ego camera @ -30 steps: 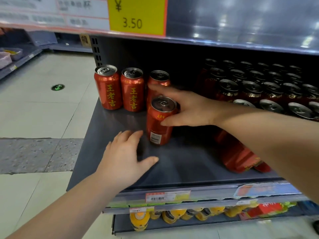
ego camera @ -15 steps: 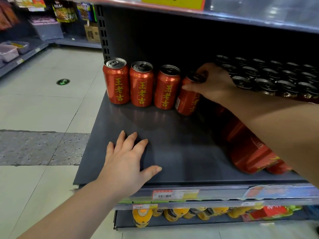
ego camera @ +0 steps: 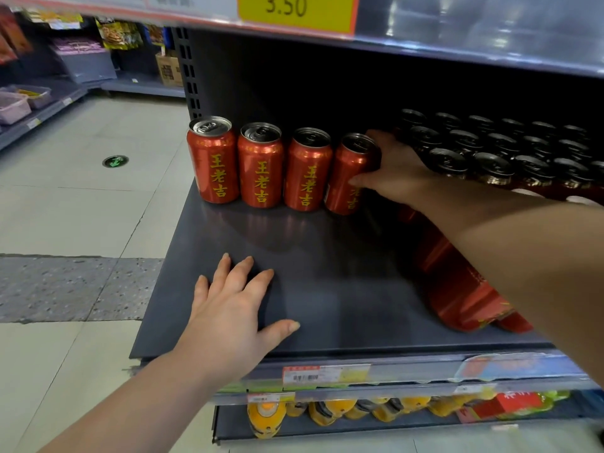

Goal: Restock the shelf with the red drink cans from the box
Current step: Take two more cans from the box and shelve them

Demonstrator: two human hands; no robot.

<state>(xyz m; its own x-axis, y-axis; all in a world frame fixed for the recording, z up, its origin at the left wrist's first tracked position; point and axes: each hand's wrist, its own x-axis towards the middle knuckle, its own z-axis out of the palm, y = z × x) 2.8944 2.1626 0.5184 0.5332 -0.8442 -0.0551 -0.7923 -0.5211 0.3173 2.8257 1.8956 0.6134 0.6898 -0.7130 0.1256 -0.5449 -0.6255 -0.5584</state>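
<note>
4 red cans (ego camera: 260, 165) stand in a row on the shelf (ego camera: 343, 289), frame centre; my right hand (ego camera: 397, 171) grips the 4th can (ego camera: 348, 173), my left hand (ego camera: 233, 308) rests flat below, fingers spread.

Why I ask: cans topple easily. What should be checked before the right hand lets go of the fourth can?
1. Right hand grips fourth can: ok.
2. Fourth can's base flat on shelf: cannot tell, partly hidden.
3. Its label faces front like the others: not ok, turned rightward.
4. Three placed cans upright: ok.
5. Left hand flat on shelf, apart from the row: ok.
</note>
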